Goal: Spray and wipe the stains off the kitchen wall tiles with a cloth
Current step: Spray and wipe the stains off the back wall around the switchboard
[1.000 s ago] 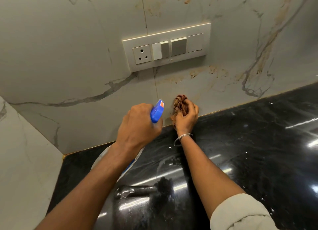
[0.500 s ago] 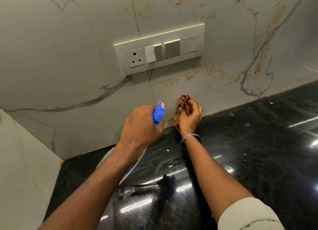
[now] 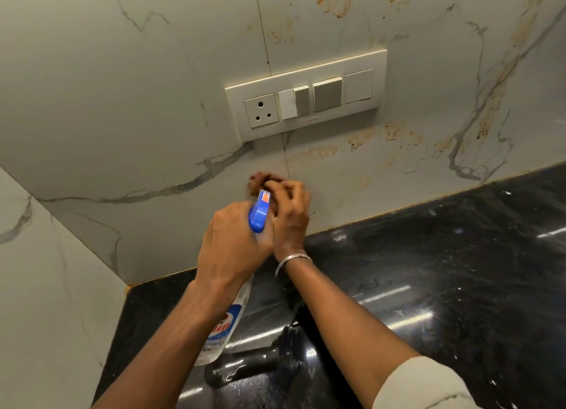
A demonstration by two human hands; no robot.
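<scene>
- Pressing a bunched brown cloth (image 3: 260, 180) against the marble-look wall tiles (image 3: 137, 102), right hand (image 3: 289, 212) clenched around it; cloth blurred, mostly hidden behind fingers and nozzle.
- Gripping a spray bottle (image 3: 228, 323) by the neck with the left hand (image 3: 232, 246); blue trigger head (image 3: 259, 214) poking up past the knuckles, pointed at the far wall, just in front of the right hand.
- Clear bottle body hanging down and near, tilted under the left forearm, blue-and-white label partly readable, above the black granite countertop (image 3: 459, 270); cannot tell whether touching it.
- Cloth contact spot sitting low on the tile, just left of the vertical grout line (image 3: 286, 163), below the switch plate.
- Cream switch plate (image 3: 306, 94) mounted on the far wall: three-pin socket at left, rocker switches to the right.
- Brownish-orange stains (image 3: 367, 136) smeared to the right of the cloth, under the switch plate; more stains higher up, above the plate.
- Silver bangle (image 3: 292, 260) on the right wrist; pale sleeve (image 3: 428, 384) pushed up the right forearm, near right corner.
- Countertop glossy, flecked with white specks, reflecting light strips.
</scene>
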